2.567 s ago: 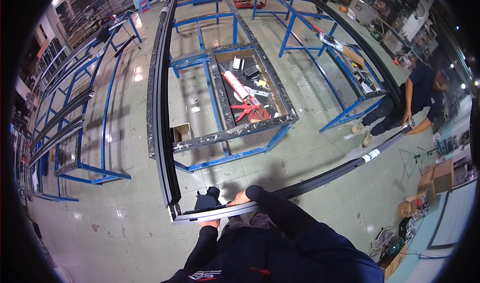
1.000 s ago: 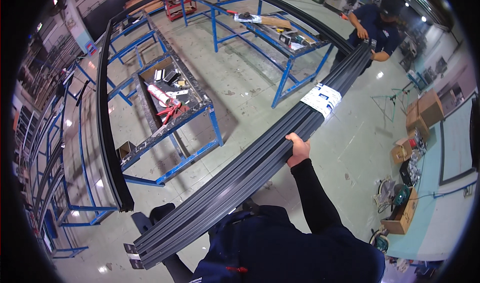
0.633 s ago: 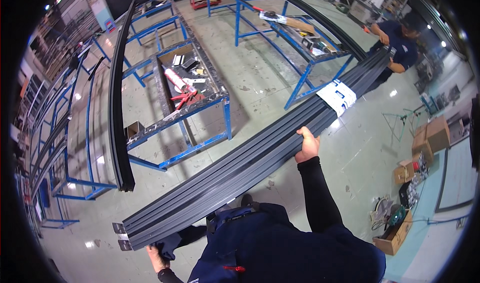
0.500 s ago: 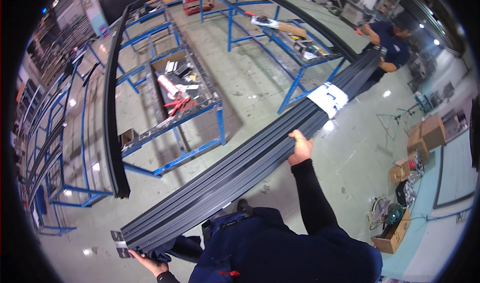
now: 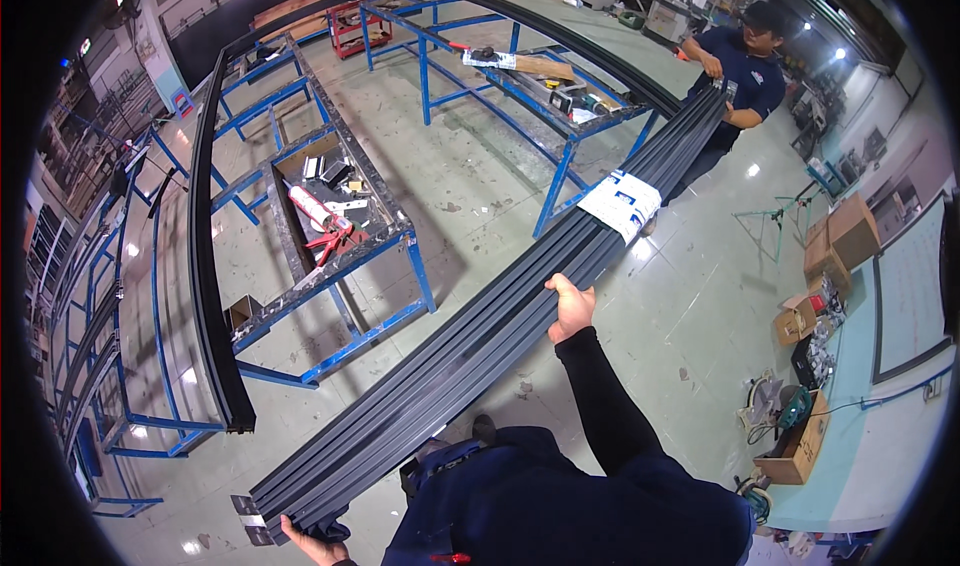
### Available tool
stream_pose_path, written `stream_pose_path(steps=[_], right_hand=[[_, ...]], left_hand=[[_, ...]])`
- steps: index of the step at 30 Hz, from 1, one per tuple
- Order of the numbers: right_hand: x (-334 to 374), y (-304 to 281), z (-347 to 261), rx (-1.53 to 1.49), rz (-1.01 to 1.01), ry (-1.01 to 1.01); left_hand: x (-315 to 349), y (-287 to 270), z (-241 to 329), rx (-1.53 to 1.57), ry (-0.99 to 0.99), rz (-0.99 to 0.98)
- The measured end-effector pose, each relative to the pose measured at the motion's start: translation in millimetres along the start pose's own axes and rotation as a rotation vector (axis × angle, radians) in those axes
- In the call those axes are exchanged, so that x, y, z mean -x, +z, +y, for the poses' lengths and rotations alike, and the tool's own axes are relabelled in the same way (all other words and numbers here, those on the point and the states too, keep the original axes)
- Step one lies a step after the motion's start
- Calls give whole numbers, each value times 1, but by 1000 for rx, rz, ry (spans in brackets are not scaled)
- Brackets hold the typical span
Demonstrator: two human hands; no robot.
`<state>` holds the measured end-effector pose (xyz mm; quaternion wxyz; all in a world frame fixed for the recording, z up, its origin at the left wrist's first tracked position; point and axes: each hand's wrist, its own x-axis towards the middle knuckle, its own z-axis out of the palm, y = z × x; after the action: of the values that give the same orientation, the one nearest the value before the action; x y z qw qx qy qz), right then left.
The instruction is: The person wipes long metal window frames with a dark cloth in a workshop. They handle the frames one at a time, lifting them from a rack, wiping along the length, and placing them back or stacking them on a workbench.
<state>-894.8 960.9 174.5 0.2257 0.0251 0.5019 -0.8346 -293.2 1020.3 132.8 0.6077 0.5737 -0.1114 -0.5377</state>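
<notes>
A long bundle of dark grey metal profiles (image 5: 425, 371) slants from the lower left up to the upper right, off the floor. My left hand (image 5: 312, 544) is closed on the near end, beside a small dark and silver end piece (image 5: 252, 520). Farther along, my right hand (image 5: 571, 308) grips the right edge, thumb on top and fingers out of sight beneath. White printed wrapping (image 5: 620, 204) goes round the bundle beyond that hand. At the far end a co-worker (image 5: 752, 71) in a dark shirt has both hands at the profiles.
A large black curved frame (image 5: 205, 276) rests on blue metal stands to the left. A blue-legged bench (image 5: 408, 236) carries a red caulking gun (image 5: 333, 238) and small parts. Another bench (image 5: 570, 116) stands behind the bundle. Cardboard boxes (image 5: 850, 228) and a saw (image 5: 785, 406) line the right side.
The surroundings have shifted left in view as my head turned. The co-worker's head and upper body now stand more upright. Both my hands keep their grip on the bundle.
</notes>
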Motion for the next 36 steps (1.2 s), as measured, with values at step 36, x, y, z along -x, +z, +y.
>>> stream_pose_path(steps=[36], right_hand=[[81,34,25,55,-112,216]], left_hand=[[-33,-105,6,48,48,120]])
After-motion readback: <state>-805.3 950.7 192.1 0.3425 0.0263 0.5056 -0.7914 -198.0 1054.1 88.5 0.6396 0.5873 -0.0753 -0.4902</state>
